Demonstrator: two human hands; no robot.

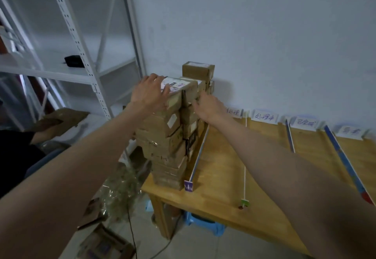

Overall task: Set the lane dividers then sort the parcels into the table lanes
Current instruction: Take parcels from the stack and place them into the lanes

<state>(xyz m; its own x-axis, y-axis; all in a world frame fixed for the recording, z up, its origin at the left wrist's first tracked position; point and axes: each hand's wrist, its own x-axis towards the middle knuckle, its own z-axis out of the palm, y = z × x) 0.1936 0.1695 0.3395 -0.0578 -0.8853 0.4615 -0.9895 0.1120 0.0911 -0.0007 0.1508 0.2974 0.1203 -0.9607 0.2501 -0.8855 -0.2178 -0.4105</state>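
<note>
1. Evidently I am looking at the sorting step: the lane dividers (198, 150) are lying in place across the wooden table (221, 179), with handwritten lane labels (264, 117) standing along the wall, while the lanes between them are holding no parcels.
2. Parcels are sitting in a tall stack (168, 128) at the table's left end, left of the first divider, piled in two columns with one more box (198, 71) sitting higher at the back.
3. My left hand (151, 93) is resting spread over the near left corner of the top parcel (175, 88), fingers draped on its labelled face and side, not yet closing round it.
4. My right hand (207, 106) is reaching to the right flank of the stack, just below that parcel, fingers touching cardboard; whether it is truly gripping, I cannot tell.
5. I am judging that the next move calls for clamping the top parcel between both palms, lifting straight up so the leaning boxes beneath are not toppling, then reading its label before choosing a lane.
</note>
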